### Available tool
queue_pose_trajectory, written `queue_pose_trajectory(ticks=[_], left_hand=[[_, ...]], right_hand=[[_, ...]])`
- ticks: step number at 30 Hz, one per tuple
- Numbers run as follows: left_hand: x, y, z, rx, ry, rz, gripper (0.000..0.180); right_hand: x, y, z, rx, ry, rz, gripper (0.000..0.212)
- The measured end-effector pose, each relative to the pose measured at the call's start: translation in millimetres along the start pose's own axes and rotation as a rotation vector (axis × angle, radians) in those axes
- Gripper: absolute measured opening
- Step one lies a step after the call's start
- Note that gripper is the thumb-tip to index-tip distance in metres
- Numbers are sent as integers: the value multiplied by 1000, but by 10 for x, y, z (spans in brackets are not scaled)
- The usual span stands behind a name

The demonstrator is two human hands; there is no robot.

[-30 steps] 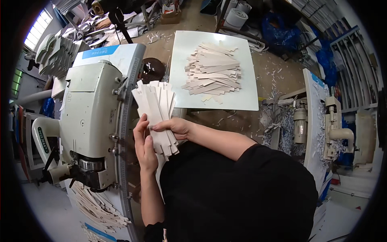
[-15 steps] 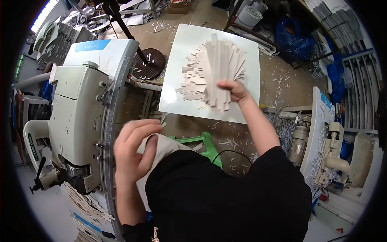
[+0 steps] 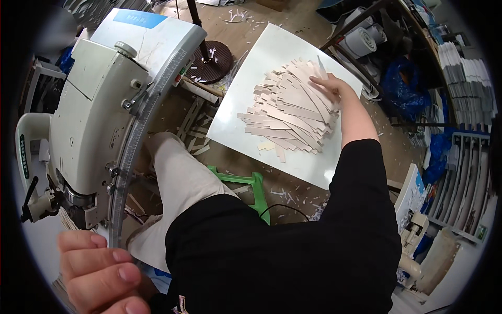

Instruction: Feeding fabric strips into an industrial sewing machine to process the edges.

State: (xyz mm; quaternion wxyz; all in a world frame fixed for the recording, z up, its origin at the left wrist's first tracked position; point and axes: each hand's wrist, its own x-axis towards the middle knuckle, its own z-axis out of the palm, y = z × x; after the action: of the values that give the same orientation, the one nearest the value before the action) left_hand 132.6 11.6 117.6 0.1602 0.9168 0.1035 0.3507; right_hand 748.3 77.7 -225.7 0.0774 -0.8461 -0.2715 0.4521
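On the white tabletop (image 3: 235, 115) lies a fanned pile of thin beige strips (image 3: 298, 104), flat and overlapping. My right hand (image 3: 330, 86) reaches to the pile's far right edge, its thumb side toward the strips. It appears closed on strips there, though most of its fingers are hidden; a blurred strip end sticks up beyond them. My left hand (image 3: 102, 275) is raised close to the camera at the lower left. Its fingers are loosely bent and apart, and nothing shows in them. The cream machine (image 3: 89, 125) stands beyond it.
A ruler-marked table edge (image 3: 140, 120) runs beside the machine. Under the white tabletop's near side stands a green plastic stool (image 3: 256, 193). Paper scraps litter the floor (image 3: 282, 183). A round-based stand (image 3: 212, 65), rolls (image 3: 361, 41) and a blue plastic bag (image 3: 405, 86) are farther off.
My right hand has moved right across the pile, and the strips now lie spread where the held bundle was. My left hand has come lower left, nearer the camera. The view has turned.
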Motion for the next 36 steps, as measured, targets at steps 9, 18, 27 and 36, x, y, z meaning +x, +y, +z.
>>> queue_pose_trajectory(ticks=[9,18,27,36], left_hand=[[-11,410,-272,-134,-162,-110,24],[-137,1286,-185,208,173,-540,20],[-1210,1891,-254,92,466,56,24],[-3324,1829,370,323,595,-1497,20]], right_hand=[[-30,26,694,-396,858,-728,65],[-2286,-737,3312,-118,-113,-1452,27],[-3038,-893,4335,-552,-15,-1625,27],[-3507,-225,3354,-182,-875,-1188,17]])
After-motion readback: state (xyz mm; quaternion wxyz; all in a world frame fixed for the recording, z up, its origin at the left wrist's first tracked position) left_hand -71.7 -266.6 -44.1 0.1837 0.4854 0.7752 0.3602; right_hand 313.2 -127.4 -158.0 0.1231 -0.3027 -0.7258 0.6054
